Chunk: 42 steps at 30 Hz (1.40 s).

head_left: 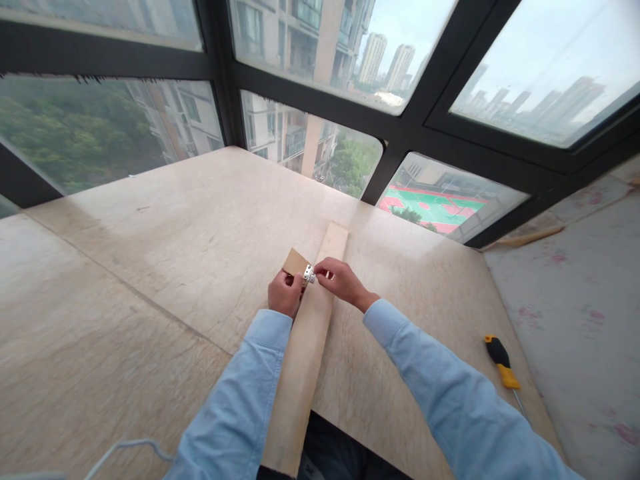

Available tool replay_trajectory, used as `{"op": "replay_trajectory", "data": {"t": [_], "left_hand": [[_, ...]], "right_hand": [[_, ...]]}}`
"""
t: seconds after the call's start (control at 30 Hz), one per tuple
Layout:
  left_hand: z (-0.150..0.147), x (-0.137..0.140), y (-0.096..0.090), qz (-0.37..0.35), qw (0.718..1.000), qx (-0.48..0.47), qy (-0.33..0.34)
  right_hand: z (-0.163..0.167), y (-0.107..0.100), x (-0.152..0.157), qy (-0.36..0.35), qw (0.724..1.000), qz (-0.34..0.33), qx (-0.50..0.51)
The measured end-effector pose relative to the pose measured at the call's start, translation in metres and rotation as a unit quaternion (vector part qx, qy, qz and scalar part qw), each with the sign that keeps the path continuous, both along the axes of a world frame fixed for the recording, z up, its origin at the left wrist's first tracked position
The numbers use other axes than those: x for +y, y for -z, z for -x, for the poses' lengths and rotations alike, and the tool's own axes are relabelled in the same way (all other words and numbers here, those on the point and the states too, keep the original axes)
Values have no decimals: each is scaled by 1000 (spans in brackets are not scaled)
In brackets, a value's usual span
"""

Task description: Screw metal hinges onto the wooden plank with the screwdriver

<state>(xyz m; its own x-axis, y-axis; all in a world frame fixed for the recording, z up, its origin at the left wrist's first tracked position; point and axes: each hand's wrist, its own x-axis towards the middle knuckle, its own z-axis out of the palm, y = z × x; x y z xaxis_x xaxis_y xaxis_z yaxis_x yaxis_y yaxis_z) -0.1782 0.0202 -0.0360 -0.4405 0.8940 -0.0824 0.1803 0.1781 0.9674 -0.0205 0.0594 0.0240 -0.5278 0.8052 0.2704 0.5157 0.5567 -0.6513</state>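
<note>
My left hand (286, 292) is closed round a small tan wooden board (296, 262), tilted up beside a long wooden plank (305, 347). A silver metal hinge (309, 273) with screw holes sits at the right edge of the small board, by my left thumb. From the right, my right hand (340, 277) pinches with thumb and forefinger at the hinge's outer side. Whatever lies between those fingertips is too small to make out. The plank runs lengthwise beneath both hands, its near end reaching past the edge of the stone surface.
A yellow and black screwdriver (503, 362) lies at the right, near the papered wall (575, 320). A white cable (125, 443) curls at the lower left. Dark-framed windows (415, 137) border the pale stone ledge (175, 233) at the back.
</note>
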Motion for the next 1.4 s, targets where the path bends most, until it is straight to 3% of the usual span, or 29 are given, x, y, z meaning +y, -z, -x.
{"op": "replay_trajectory", "data": {"t": [0.17, 0.4, 0.7, 0.97, 1.4], "left_hand": [[-1, -1, -2, 0, 1000, -15, -2], [-3, -3, -16, -23, 985, -163, -52], [-3, -2, -15, -8, 993, -116, -29], [-1, -2, -14, 4, 999, 38, 10], [2, -1, -16, 18, 997, 74, 27]], "right_hand": [[0, 9, 12, 98, 992, 47, 58], [20, 22, 43, 162, 984, 67, 39], [44, 15, 65, 125, 988, 47, -76], [18, 3, 36, 59, 984, 32, -162], [33, -22, 11, 43, 934, -36, -352]]}}
